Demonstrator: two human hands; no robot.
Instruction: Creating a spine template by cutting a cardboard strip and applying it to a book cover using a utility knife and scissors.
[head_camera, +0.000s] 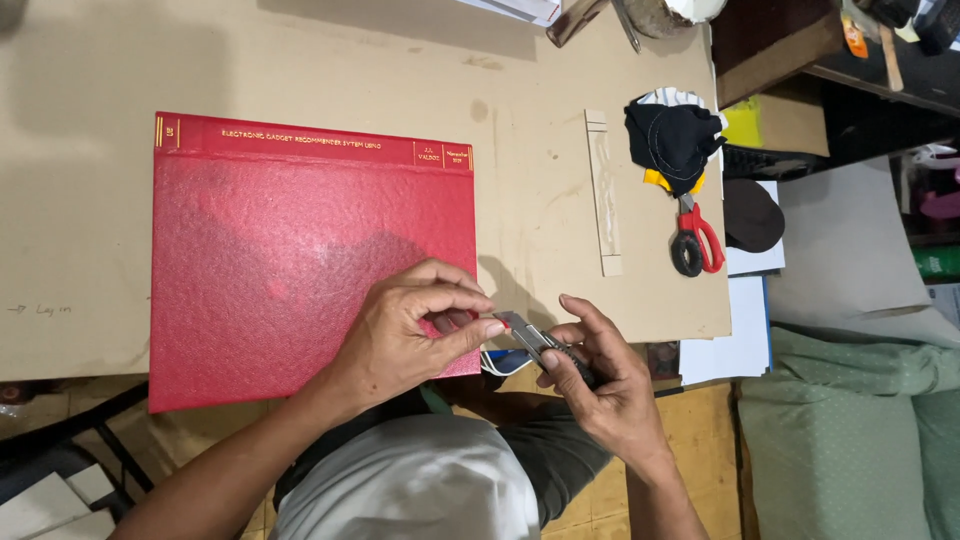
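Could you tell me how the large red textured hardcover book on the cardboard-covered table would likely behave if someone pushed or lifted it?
The large red textured hardcover book lies flat and unbent, so it would probably stay stiff and slide rather than roll. Its near edge overhangs the cardboard-covered table, so a push towards the person might tip it off. Its pebbled cover probably grips well.

A small utility knife (540, 345) with a bare metal blade lies tilted, pinched in both hands just off the near right corner of a flat red hardcover book (300, 260).

book (300, 250) on table (80, 80) | scissors (695, 240) right | knife (540, 345) between
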